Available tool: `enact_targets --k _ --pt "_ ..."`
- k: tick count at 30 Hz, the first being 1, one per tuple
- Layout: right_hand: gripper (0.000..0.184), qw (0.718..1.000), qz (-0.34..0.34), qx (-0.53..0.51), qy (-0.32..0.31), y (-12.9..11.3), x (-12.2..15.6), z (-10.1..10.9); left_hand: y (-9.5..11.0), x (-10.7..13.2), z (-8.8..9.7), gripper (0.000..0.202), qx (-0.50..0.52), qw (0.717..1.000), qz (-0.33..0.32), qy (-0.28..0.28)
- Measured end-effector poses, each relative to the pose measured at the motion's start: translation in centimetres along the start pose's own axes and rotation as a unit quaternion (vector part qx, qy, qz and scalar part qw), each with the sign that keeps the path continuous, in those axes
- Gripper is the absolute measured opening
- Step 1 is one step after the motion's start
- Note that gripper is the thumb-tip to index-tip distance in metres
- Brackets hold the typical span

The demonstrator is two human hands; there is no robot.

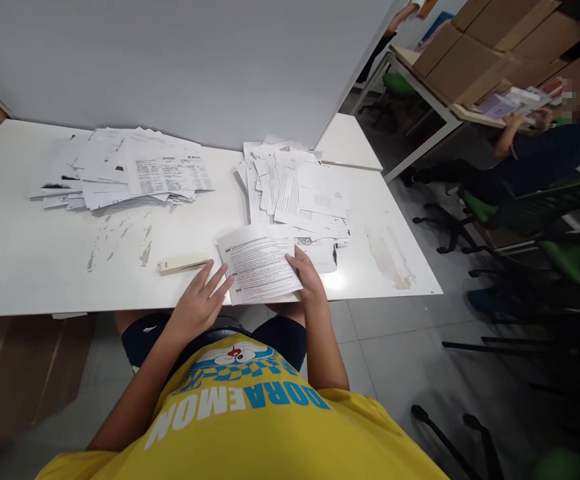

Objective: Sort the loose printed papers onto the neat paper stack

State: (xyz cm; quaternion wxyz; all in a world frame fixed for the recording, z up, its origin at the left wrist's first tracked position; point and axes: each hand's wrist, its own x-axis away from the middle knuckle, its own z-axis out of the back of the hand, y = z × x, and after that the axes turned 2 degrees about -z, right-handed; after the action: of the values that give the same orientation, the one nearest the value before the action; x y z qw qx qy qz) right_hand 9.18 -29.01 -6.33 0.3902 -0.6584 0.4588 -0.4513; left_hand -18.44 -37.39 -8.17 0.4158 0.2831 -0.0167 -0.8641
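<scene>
My right hand (310, 275) pinches the right edge of a printed sheet of paper (260, 263), thumb on top. The sheet is tilted above the front edge of the white table; whether it is one sheet or several I cannot tell. My left hand (203, 303) is at the sheet's lower left edge, fingers spread and stretched out, the fingertips beside or just touching the paper. Just beyond that hand lies a long cream-coloured tool, like a stapler (184, 263). Behind the sheet is a loose pile of printed papers (315, 193).
A larger stack of papers (165, 177) stands at the back left of the white table (120, 280), against a grey partition (180, 67). Cardboard boxes (470, 63) fill another table at the right, where a person (545, 153) sits. Office chairs (480, 207) stand on the floor there.
</scene>
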Motion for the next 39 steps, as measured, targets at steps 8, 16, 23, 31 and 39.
enact_targets --k 8,16,23,31,39 --pt "0.054 0.999 0.001 0.037 -0.002 0.3 0.0 -0.3 2.0 -2.3 -0.9 0.09 0.03 1.0 0.003 0.004" --pt "0.055 0.997 0.002 0.073 -0.008 0.3 0.0 -0.2 3.8 -3.3 -4.2 0.08 0.005 0.995 0.06 0.075" --pt "0.056 1.0 0.004 0.022 -0.003 0.4 0.0 -0.8 2.0 -1.2 -3.1 0.066 0.025 0.995 0.048 0.086" --pt "0.054 1.0 0.003 0.001 0.025 1.1 0.3 -1.3 0.0 2.0 -1.9 0.07 0.029 0.998 0.034 0.044" --pt "0.053 0.999 0.023 -0.018 0.044 0.9 0.6 -0.9 0.1 0.9 -2.0 0.075 -0.007 1.0 0.001 0.021"
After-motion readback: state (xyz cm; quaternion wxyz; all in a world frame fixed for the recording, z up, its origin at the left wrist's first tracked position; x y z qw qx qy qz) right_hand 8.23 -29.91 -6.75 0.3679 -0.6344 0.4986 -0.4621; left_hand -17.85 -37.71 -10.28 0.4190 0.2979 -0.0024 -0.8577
